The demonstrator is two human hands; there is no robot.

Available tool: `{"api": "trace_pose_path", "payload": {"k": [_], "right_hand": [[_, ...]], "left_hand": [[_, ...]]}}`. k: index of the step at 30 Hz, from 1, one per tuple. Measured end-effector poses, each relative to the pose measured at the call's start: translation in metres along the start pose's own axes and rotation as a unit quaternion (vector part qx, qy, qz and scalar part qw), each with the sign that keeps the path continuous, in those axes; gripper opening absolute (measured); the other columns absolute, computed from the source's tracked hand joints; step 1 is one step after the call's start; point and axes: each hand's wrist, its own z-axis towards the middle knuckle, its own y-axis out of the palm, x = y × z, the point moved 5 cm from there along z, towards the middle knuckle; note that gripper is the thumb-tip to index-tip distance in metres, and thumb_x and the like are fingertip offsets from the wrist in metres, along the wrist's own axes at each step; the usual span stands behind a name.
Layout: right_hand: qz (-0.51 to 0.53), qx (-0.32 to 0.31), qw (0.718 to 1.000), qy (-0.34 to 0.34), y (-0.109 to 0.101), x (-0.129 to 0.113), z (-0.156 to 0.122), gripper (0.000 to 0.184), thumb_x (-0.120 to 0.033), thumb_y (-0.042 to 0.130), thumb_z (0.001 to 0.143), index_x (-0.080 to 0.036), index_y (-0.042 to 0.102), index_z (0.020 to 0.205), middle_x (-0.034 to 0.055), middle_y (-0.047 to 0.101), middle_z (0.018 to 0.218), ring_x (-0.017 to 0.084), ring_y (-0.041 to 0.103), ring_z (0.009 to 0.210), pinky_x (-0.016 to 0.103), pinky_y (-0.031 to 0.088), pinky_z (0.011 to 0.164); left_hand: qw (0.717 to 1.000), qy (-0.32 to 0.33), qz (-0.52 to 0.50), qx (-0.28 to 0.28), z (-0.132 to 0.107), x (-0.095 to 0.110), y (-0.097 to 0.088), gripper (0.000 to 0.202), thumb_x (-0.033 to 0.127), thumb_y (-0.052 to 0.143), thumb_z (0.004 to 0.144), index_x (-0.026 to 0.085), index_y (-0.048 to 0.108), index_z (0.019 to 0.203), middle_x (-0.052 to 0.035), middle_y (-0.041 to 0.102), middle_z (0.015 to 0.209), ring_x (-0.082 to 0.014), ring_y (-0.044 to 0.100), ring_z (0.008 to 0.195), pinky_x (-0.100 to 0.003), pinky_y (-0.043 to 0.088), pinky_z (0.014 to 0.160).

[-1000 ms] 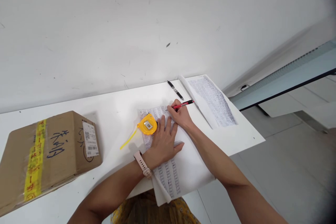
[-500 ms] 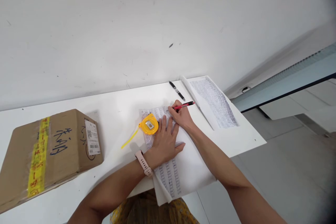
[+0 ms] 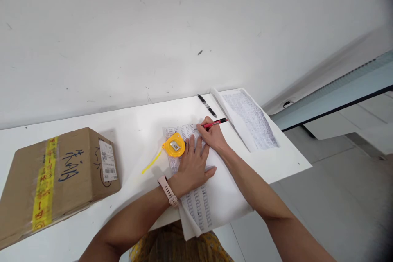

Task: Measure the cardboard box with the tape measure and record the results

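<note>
- At far left on the white table point(image 3: 135, 131), a brown box point(image 3: 70, 172) lies closed, yellow tape point(image 3: 46, 184) across its top and a label point(image 3: 108, 160) on its right side. Its contents are hidden; its left end is cut off.
- Next, the tape measure point(image 3: 175, 145) rests on the paper's left edge, its yellow strap point(image 3: 152, 162) trailing onto the table.
- Your left hand point(image 3: 193, 168) lies flat, fingers a little spread, on the paper point(image 3: 229, 190), covering part of its written columns. The writing is too small to read. Whether your fingertips touch the tape measure is unclear.
- Your right hand point(image 3: 212, 134) pinches the red pen point(image 3: 217, 123), its tip over the paper's far edge; you cannot tell if it touches.
- Beyond that hand lies a black pen point(image 3: 207, 106).
- At right, densely written sheets point(image 3: 251, 120) lie on the table, their text blurred.
</note>
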Motion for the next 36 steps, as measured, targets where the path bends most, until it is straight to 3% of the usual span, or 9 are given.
{"api": "trace_pose_path", "payload": {"k": [13, 18, 22, 26, 29, 33, 36], "right_hand": [[-0.001, 0.013, 1.0, -0.004, -0.001, 0.001, 0.0, 0.027, -0.031, 0.059, 0.084, -0.023, 0.041, 0.065, -0.0062, 0.038, 0.058, 0.012, 0.037, 0.055, 0.027, 0.031, 0.054], [-0.005, 0.059, 0.997, -0.04, -0.008, -0.003, 0.0, 0.018, -0.039, 0.057, 0.089, -0.023, 0.053, 0.082, -0.0016, 0.054, 0.073, 0.016, 0.05, 0.068, 0.029, 0.042, 0.064], [-0.105, -0.012, 0.987, -0.118, -0.011, -0.008, 0.001, 0.019, -0.031, 0.049, 0.093, -0.025, 0.065, 0.102, 0.0067, 0.061, 0.1, 0.022, 0.057, 0.092, 0.037, 0.047, 0.083], [-0.182, -0.069, 0.97, -0.149, -0.013, 0.002, 0.004, 0.032, -0.017, 0.047, 0.09, -0.03, 0.069, 0.109, 0.0061, 0.06, 0.102, 0.023, 0.055, 0.097, 0.039, 0.046, 0.087], [-0.239, -0.087, 0.947, -0.197, -0.008, 0.008, 0.005, 0.054, -0.002, 0.042, 0.083, -0.029, 0.068, 0.121, 0.0083, 0.063, 0.104, 0.025, 0.052, 0.097, 0.041, 0.045, 0.09], [-0.266, -0.065, 0.936, -0.221, -0.004, 0.011, 0.005, 0.066, 0.004, 0.036, 0.078, -0.024, 0.061, 0.132, 0.0104, 0.064, 0.102, 0.026, 0.051, 0.094, 0.041, 0.044, 0.09], [-0.246, -0.048, 0.939, -0.233, -0.004, 0.009, 0.004, 0.063, 0.004, 0.033, 0.079, -0.021, 0.062, 0.129, 0.0104, 0.064, 0.101, 0.025, 0.052, 0.096, 0.039, 0.044, 0.089]], "left_hand": [[1.0, -0.002, 0.006, 0.001, 0.0, -0.001, 0.001, 0.076, 0.057, 0.052, 0.091, 0.007, 0.04, 0.146, -0.0251, 0.03, 0.157, -0.0461, 0.016, 0.147, -0.061, 0.019, 0.117], [1.0, -0.001, 0.008, 0.007, -0.001, 0.0, 0.0, 0.074, 0.056, 0.051, 0.091, 0.008, 0.04, 0.146, -0.025, 0.028, 0.158, -0.0453, 0.014, 0.148, -0.061, 0.018, 0.117], [1.0, -0.001, 0.008, 0.005, 0.0, -0.001, 0.001, 0.075, 0.057, 0.052, 0.091, 0.007, 0.041, 0.146, -0.025, 0.029, 0.158, -0.0461, 0.014, 0.147, -0.061, 0.019, 0.116], [1.0, -0.001, 0.017, 0.011, -0.001, -0.001, 0.002, 0.075, 0.058, 0.053, 0.09, 0.007, 0.043, 0.144, -0.0248, 0.03, 0.157, -0.0461, 0.017, 0.147, -0.061, 0.02, 0.115], [0.999, 0.012, 0.028, 0.038, -0.002, 0.003, -0.003, 0.064, 0.053, 0.053, 0.091, 0.01, 0.049, 0.138, -0.0224, 0.041, 0.151, -0.0425, 0.027, 0.144, -0.058, 0.026, 0.113], [0.994, 0.027, 0.028, 0.098, -0.007, 0.007, -0.022, 0.029, 0.028, 0.044, 0.097, 0.018, 0.064, 0.113, -0.0149, 0.064, 0.123, -0.032, 0.055, 0.12, -0.049, 0.04, 0.101], [0.978, -0.084, 0.063, 0.179, -0.015, -0.01, -0.045, 0.031, 0.028, 0.052, 0.092, 0.018, 0.059, 0.121, -0.0175, 0.055, 0.136, -0.0365, 0.047, 0.127, -0.055, 0.036, 0.102]]}}
